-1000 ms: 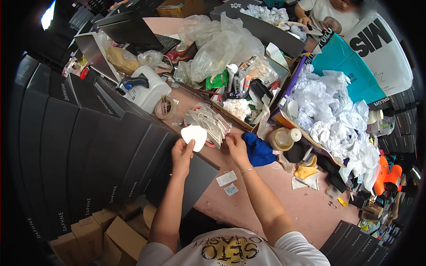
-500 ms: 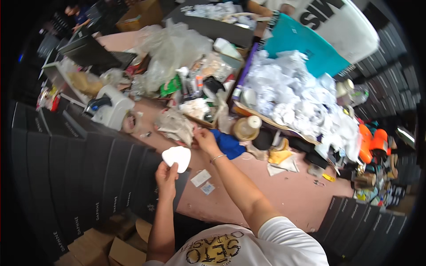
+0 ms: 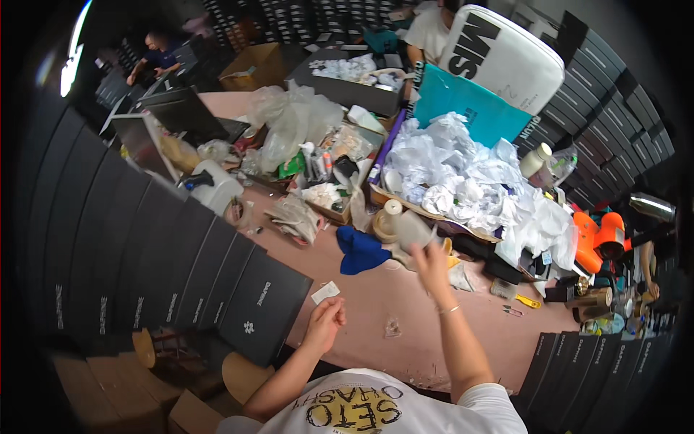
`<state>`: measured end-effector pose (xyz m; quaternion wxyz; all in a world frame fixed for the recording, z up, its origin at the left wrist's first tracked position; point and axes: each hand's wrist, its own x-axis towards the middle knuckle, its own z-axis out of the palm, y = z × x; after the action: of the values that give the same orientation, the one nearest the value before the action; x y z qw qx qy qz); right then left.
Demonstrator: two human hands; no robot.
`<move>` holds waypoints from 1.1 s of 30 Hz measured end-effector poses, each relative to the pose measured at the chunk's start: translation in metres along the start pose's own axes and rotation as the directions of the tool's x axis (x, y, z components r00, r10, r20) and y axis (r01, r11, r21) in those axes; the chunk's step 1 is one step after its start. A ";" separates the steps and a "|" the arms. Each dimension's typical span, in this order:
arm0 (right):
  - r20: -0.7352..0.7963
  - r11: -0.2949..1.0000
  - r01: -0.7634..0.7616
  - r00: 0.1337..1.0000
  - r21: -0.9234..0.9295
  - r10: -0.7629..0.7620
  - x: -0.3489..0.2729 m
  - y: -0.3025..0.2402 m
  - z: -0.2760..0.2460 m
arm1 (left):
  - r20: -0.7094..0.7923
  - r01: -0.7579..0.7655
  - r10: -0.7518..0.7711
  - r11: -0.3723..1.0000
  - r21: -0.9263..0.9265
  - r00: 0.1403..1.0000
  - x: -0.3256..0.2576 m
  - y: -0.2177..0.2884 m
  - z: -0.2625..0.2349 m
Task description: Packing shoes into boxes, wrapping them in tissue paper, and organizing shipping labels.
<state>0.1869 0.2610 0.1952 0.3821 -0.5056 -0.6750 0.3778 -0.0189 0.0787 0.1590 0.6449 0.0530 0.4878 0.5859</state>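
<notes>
My right hand (image 3: 432,271) is stretched forward over the pink table (image 3: 361,318), its fingers closed on a thin white rounded pad (image 3: 413,230) that is smeared by motion. Behind the pad stands a cream jar (image 3: 389,220), and a blue cloth (image 3: 358,249) lies to its left. Close to my body, my left hand (image 3: 325,323) is closed with its fingers curled. A small white tag (image 3: 325,292) shows just beyond those fingers; whether they pinch it or something else is hidden. Between my hands lies a small clear packet (image 3: 392,327).
Crumpled white paper fills a box (image 3: 434,210) at the back right. Stacked dark shoeboxes (image 3: 267,304) wall in the left; more (image 3: 593,365) stand at right. A crumpled greyish cloth (image 3: 295,218), yellow cutter (image 3: 528,301) and orange tool (image 3: 600,239) lie about. Other people work farther back.
The white pad has passed from my left hand to my right, which has moved right from the greyish cloth. My left hand has come down beside the tag. The view has shifted.
</notes>
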 end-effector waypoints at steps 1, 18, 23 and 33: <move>-0.107 0.959 0.193 0.970 -0.206 -0.218 0.031 0.005 -0.013 | -0.024 0.062 -0.065 0.993 -0.098 0.998 -0.012 0.003 0.001; 0.498 0.839 0.540 0.710 0.068 -0.498 -0.062 -0.059 0.035 | 0.019 -0.127 0.134 0.972 -0.197 0.991 -0.115 -0.047 -0.048; 0.782 0.950 -0.179 0.616 0.257 -0.096 -0.219 -0.076 0.088 | -0.105 -0.246 0.239 0.968 -0.054 0.965 -0.151 -0.063 -0.066; 0.921 0.797 -0.497 0.343 0.343 -0.182 -0.359 -0.157 0.203 | -0.284 -0.405 0.328 0.870 -0.281 0.901 -0.336 -0.038 -0.191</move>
<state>0.0132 -0.1444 0.2022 0.0242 -0.1269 -0.5640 0.8156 -0.0700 -0.3002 0.2262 0.4605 -0.0322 0.4331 0.7742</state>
